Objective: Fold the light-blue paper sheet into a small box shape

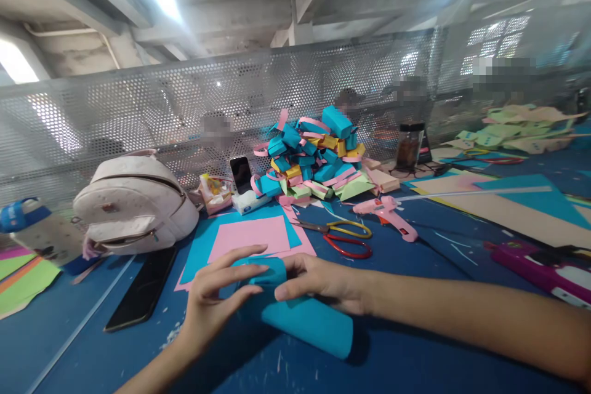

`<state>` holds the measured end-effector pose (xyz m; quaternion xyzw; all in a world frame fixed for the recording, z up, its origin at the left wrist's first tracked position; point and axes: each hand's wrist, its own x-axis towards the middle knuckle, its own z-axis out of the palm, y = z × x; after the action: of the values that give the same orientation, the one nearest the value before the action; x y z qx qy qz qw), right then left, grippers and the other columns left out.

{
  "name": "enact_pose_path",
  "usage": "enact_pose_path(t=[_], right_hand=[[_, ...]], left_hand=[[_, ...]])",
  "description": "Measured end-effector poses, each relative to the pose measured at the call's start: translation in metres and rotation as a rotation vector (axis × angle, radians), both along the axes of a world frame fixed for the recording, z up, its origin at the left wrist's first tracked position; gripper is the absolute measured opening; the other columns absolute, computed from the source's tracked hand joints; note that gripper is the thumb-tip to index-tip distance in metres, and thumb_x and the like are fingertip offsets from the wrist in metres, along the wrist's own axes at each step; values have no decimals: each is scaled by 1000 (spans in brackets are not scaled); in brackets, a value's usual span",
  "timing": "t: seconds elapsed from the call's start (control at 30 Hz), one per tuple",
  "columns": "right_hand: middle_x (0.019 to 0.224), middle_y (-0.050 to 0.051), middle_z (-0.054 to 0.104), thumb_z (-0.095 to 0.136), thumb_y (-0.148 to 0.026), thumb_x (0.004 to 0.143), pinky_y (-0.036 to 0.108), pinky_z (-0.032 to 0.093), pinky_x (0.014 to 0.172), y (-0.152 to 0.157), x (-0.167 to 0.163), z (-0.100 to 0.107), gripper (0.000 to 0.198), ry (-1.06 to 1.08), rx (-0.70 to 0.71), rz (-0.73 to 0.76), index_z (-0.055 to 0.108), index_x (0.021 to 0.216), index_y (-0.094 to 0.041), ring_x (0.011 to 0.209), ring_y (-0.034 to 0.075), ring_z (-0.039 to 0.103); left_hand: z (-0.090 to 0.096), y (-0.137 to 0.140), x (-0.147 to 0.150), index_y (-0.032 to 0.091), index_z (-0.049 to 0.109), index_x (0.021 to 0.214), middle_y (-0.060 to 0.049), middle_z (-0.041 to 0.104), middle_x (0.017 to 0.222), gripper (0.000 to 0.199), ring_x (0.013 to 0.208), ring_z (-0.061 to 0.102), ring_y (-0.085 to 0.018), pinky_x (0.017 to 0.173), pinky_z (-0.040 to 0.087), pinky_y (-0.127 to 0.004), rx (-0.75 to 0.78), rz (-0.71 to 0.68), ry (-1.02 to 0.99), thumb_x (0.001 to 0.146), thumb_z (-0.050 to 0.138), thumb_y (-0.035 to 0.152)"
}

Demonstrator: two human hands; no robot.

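A folded blue sheet of paper, bent into a tube-like shape, lies tilted just above the table in front of me. My left hand grips its left end, the thumb below and the fingers along the top. From the right, my right hand holds the same paper near a smaller blue loop at its upper end, thumb in front and fingers partly hidden behind it. Just beyond my hands lie flat pink sheets over blue ones. Scissors with one yellow and one red handle rest beyond my right hand.
Behind stands a heap of blue, pink and yellow paper pieces. A pink glue gun lies at right with its cord. At left are a white backpack, a black phone and a bottle. A perforated metal screen closes the back.
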<state>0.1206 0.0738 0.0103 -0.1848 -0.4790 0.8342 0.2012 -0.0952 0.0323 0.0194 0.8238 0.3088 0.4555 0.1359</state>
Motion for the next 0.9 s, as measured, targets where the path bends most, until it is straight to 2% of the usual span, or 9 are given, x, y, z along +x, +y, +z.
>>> enact_pose_path(t=[0.2, 0.43, 0.6, 0.77, 0.9], right_hand=[[96, 1, 65, 87, -16, 62, 21, 45, 70, -5, 1, 2, 52, 54, -24, 17, 66, 110, -19, 76, 8, 60], [92, 0, 63, 87, -18, 62, 21, 43, 70, -4, 0, -1, 49, 69, -35, 34, 65, 106, -17, 74, 8, 58], [94, 2, 66, 87, -24, 63, 25, 46, 78, -5, -1, -6, 49, 68, -70, 43, 65, 106, -17, 81, 12, 62], [101, 4, 68, 85, -25, 66, 26, 46, 83, -4, -2, -8, 44, 86, -84, 84, 67, 106, -17, 86, 12, 63], [95, 3, 68, 86, -25, 65, 27, 47, 81, -5, -1, -5, 45, 77, -47, 81, 67, 105, -17, 84, 14, 63]], left_hand=[[0, 1, 0, 29, 72, 109, -6, 67, 125, 29, 111, 65, -25, 84, 58, -32, 5, -16, -19, 84, 71, 16], [1, 3, 1, 27, 71, 111, -6, 66, 126, 30, 112, 64, -23, 90, 56, -33, 75, -11, 16, 84, 70, 14], [-1, 3, 0, 27, 70, 112, -6, 66, 126, 30, 113, 63, -22, 97, 50, -35, 145, 1, 69, 85, 69, 14], [0, 2, -3, 28, 69, 114, -6, 64, 128, 31, 114, 62, -24, 98, 49, -37, 167, 9, 94, 86, 67, 15], [0, 2, -2, 28, 69, 113, -7, 65, 128, 31, 114, 62, -24, 98, 49, -37, 172, 8, 96, 85, 68, 15]])
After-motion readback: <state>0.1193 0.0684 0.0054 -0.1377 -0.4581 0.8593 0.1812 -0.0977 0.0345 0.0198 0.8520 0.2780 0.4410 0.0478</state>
